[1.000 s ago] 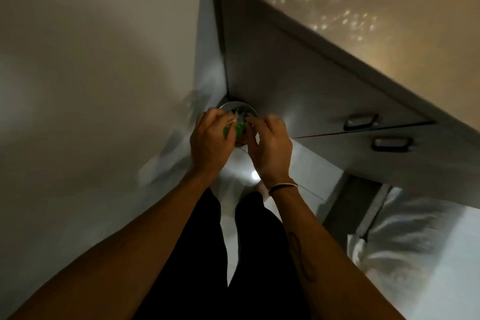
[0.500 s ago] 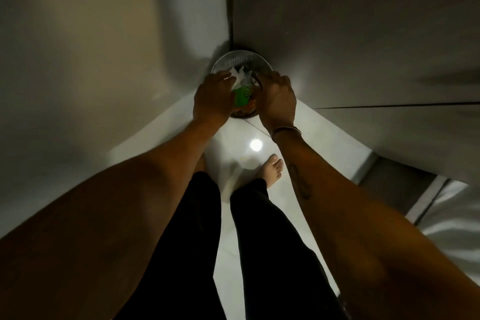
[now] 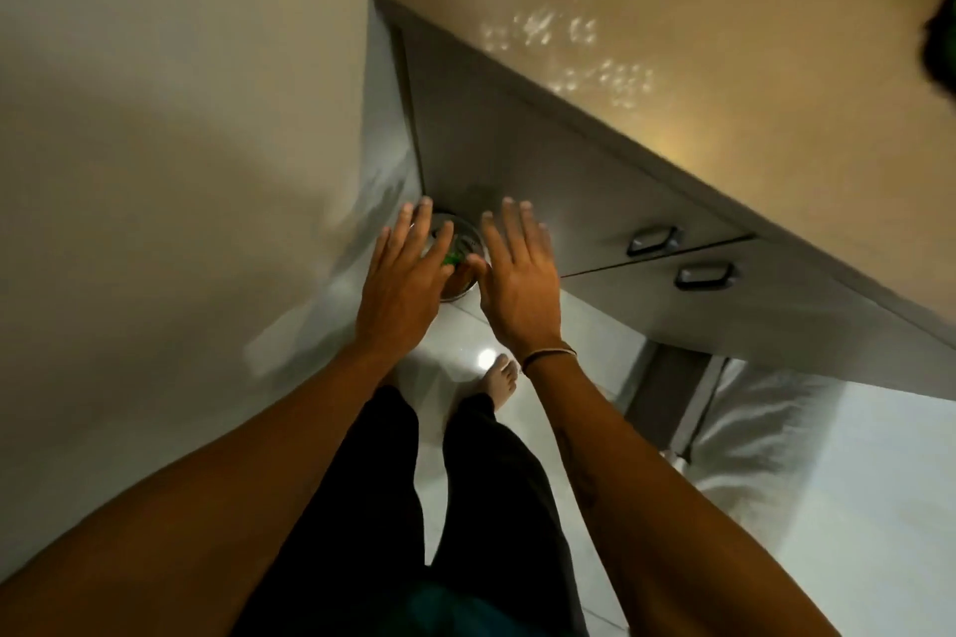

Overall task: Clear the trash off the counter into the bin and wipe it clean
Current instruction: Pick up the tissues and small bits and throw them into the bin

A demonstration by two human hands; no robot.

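Fingers (image 3: 509,228) of both hands are spread and empty above the bin (image 3: 458,269) at the counter (image 3: 724,83) corner; light trash (image 3: 455,258) could spill out.

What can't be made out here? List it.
- Bin, head view: mostly hidden behind both hands; only part of the rim shows.
- Trash: just a green scrap between the left hand and right hand; its kind is unclear.
- Counter: cut off by the top and right edges, and motion blur hides whether it is clean.
- Dark object: cut off at the right edge.
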